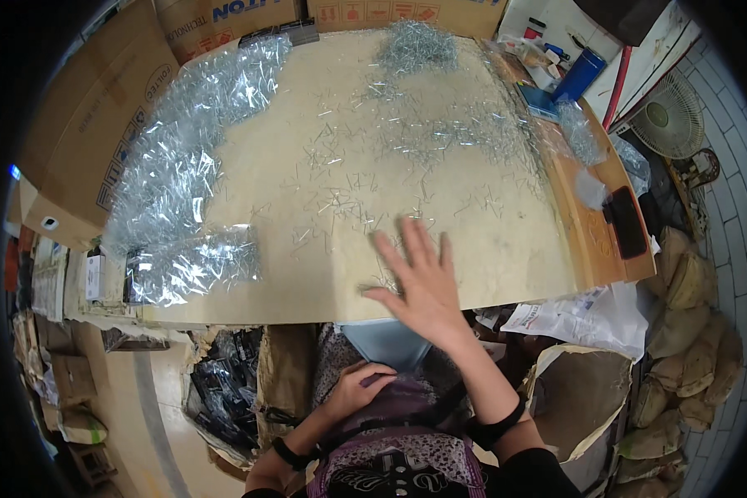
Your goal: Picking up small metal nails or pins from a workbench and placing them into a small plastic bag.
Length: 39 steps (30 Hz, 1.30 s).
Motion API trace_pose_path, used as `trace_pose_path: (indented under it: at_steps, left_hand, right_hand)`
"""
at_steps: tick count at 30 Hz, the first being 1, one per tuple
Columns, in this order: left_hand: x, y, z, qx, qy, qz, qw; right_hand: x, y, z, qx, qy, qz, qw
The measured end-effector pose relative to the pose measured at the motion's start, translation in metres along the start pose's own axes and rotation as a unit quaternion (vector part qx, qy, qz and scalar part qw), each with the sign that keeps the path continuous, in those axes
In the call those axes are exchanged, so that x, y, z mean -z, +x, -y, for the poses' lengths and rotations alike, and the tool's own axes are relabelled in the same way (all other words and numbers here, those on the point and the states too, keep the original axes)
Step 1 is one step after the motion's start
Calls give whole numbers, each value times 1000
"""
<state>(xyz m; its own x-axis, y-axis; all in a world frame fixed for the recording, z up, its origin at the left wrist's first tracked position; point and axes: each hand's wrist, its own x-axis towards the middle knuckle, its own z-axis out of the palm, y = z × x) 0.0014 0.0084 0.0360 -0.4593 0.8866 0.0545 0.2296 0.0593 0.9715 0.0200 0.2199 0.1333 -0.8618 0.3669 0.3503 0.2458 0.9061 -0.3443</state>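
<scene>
My right hand (423,286) lies over the near edge of the table, fingers spread, above a few thin bent metal wire pieces. Many more of these wire pieces (336,203) are scattered across the pale tabletop (282,178). Just below the edge, a blue-grey dustpan (386,342) is held with its wide end at the table. My left hand (361,390) is closed around its narrow end; part of the grip is hidden by the fingers.
Clear plastic bundles of wire pieces (174,166) line the left side. A heap of loose wire (419,47) sits at the back. At right lie a phone (627,222) and a blue cylinder (579,75). Sacks (224,398) stand below the table; cardboard boxes (91,124) wall it in.
</scene>
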Motion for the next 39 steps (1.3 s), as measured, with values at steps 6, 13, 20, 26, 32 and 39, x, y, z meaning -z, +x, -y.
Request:
trace_pose_path:
  at_steps: [6, 13, 20, 26, 32, 39]
  left_hand:
    - [5, -6, -6, 31, -16, 32, 999]
    - [5, -8, -14, 7, -35, 26, 999]
    - [3, -4, -6, 51, -14, 41, 998]
    - [7, -9, -3, 60, -61, 43, 995]
    - [7, -3, 0, -4, 38, 101, 994]
    - [6, -5, -3, 99, -80, 40, 991]
  right_hand:
    - [-14, -16, 24, 38, 3, -18, 999]
    - [6, -49, 16, 40, 114, -49, 991]
    - [18, -21, -13, -21, 87, -50, 995]
    - [20, -69, 4, 74, 204, 9, 976]
    - [21, -28, -14, 23, 170, -61, 983]
    - [1, 19, -10, 114, 137, 22, 984]
